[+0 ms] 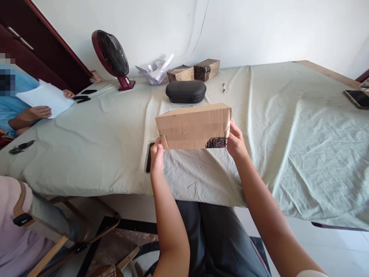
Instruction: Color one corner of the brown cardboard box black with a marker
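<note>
I hold a brown cardboard box (193, 125) upright over the near edge of the cloth-covered table (100, 154). My left hand (157, 156) pinches its lower left corner. Against the box's right end, my right hand (235, 141) has its fingers wrapped round the edge. A black scribble marks the box's lower front. Just behind the box lies a black oval case (186, 91). A dark phone (149, 157) lies flat on the cloth beside my left hand.
A red and black fan (111, 54), white plastic wrapping (154, 73) and two small patterned boxes (193, 71) stand at the back. Another phone (357, 98) lies far right. A person at the left holds white paper (44, 98). Chairs stand at lower left.
</note>
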A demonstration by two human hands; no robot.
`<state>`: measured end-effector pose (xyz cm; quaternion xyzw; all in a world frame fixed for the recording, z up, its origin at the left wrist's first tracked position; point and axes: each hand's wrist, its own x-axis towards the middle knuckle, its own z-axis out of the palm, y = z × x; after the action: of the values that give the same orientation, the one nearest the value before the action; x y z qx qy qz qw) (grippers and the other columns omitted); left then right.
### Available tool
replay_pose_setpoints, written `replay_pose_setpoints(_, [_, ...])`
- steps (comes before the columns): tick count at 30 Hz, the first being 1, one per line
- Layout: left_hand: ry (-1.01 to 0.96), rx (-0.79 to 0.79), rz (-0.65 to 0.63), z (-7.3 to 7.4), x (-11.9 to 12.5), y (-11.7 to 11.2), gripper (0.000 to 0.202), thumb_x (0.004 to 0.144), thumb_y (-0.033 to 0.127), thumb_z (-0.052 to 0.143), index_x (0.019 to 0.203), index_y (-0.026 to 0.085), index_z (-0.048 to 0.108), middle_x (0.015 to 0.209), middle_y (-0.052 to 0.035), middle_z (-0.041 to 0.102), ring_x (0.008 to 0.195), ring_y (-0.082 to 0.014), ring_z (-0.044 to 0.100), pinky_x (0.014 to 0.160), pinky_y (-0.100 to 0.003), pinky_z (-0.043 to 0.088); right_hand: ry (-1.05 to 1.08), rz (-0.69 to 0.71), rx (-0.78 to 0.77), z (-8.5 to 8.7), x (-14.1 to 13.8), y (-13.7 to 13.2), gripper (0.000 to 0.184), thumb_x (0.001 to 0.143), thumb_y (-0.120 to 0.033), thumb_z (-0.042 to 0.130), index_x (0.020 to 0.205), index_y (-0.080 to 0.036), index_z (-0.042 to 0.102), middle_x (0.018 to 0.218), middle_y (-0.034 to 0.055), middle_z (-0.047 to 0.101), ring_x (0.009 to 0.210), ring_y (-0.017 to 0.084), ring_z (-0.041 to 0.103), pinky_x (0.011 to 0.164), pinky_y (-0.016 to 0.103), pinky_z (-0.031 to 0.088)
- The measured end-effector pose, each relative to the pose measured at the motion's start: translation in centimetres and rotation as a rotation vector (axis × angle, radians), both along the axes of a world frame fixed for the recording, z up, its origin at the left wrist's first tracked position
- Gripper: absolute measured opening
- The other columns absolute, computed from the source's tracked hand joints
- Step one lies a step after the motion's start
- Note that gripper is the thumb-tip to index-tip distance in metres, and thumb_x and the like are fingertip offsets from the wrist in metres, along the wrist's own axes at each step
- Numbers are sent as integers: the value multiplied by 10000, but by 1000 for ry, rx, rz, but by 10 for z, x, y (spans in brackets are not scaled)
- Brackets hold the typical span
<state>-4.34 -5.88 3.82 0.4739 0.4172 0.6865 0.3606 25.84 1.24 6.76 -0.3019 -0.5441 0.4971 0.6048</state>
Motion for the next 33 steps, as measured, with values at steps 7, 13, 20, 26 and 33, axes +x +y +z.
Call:
replay_pose_setpoints(7, [-8, -108, -35, -1, -2, 3, 532, 882, 665, 735, 1144, 204, 781, 1198, -140, 808, 1321, -339, 714, 1140, -510, 561, 25, -18, 20, 2, -5, -7, 751, 736, -751, 843, 1393, -423, 685, 1674, 4, 540, 1517, 346, 545, 1187, 563, 525])
replay_pose_setpoints(13, [-80, -202, -270, -4, 15, 7, 494, 847, 671, 736, 937, 193, 824, 1029, -138, 841, 1219, -378, 759, 1044, -558, 624, 56, 96, 0, -14, -19, -10, 990, 560, -830, 888, 1399, -359, 653, 1392, 79, 755, 1384, 369, 662, 1190, 532, 537])
replay_pose_setpoints(20, [-35, -312, -484, 6, 30, 7, 514, 847, 683, 675, 765, 191, 801, 818, -148, 810, 1094, -428, 787, 952, -600, 637, 0, 94, 8, -29, -16, -8, 1043, 592, -726, 939, 1480, -327, 561, 1460, 101, 705, 1440, 386, 610, 1224, 564, 503])
replay_pose_setpoints(26, [215, -333, -135, 33, 28, -1, 655, 829, 811, 676, 1062, 205, 765, 1190, -176, 774, 1227, -397, 721, 1031, -587, 594, -26, 142, 9, -16, -6, -11, 950, 633, -669, 927, 1462, -359, 583, 1585, 69, 616, 1485, 393, 565, 1203, 536, 534])
replay_pose_setpoints(33, [488, 392, 184, 88, 37, -16, 1137, 648, 867, 819, 1570, 343, 411, 1762, -125, 274, 1680, -442, 215, 1327, -613, 290, -136, 438, -17, -13, -16, -24, 880, 672, -650, 899, 1422, -271, 636, 1368, 110, 727, 1322, 396, 666, 1078, 533, 592])
